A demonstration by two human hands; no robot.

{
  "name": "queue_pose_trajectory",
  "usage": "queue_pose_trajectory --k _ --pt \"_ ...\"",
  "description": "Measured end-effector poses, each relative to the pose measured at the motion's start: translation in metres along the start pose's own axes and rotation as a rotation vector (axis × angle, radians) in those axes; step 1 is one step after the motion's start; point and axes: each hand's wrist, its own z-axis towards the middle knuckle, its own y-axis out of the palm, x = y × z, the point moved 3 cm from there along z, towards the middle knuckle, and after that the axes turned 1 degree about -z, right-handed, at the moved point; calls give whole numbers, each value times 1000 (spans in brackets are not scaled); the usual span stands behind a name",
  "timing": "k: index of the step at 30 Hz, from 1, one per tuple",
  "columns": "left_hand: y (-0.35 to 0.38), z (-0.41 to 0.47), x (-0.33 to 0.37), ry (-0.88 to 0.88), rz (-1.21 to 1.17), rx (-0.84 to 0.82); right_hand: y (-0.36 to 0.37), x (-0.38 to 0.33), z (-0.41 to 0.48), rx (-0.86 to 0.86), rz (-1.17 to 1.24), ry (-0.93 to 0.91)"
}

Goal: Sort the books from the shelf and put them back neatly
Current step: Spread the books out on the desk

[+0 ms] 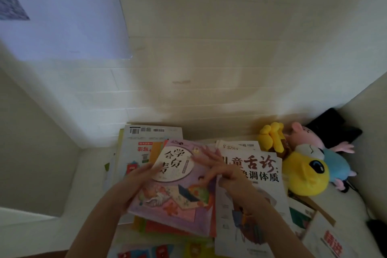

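Holding the pink book (178,190) flat over a pile of books (155,227), centre of frame.

Gripped along its left long edge by the left hand (137,176), thumb on the cover and fingers wrapped round the edge. Steadied on the right side by the right hand (219,170), fingers (202,151) splayed straight and pressing on the cover rather than clasping it. Lying with the long axis from lower left toward upper right of frame, title end farthest from the body, so flanked by both hands across its short width, neither clearly nearer. Overlapping or just touching the white book (251,176) at right of centre; hard to tell which. Plush toys (305,174) crowded at the right of frame. Probably mid-sort: likely needing a turn to square with the pile beneath before going back to a shelf, not identifiable here.
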Motion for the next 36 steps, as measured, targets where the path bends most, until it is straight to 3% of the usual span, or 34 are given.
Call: queue_pose_trajectory --k 2,4,8,15,24,29,32,36 --pt "-10 2 1 -67 29 115 -5 10 -7 242 104 173" --pt "-25 -3 -2 20 83 230 -8 17 -10 458 -39 346" --pt "-48 -9 -8 109 54 418 14 19 1 269 -429 522" --pt "-74 -13 -8 131 -24 455 24 20 16 317 -545 676" --pt "-81 -29 -7 70 13 421 5 -3 7 687 -271 435" --pt "-86 -27 -19 42 17 400 -28 -71 6 886 -80 94" --pt "-80 -22 -23 9 -24 358 -16 -102 8 720 138 -162" --pt "-74 -18 -22 -59 -184 326 49 -76 11 235 -104 -264"
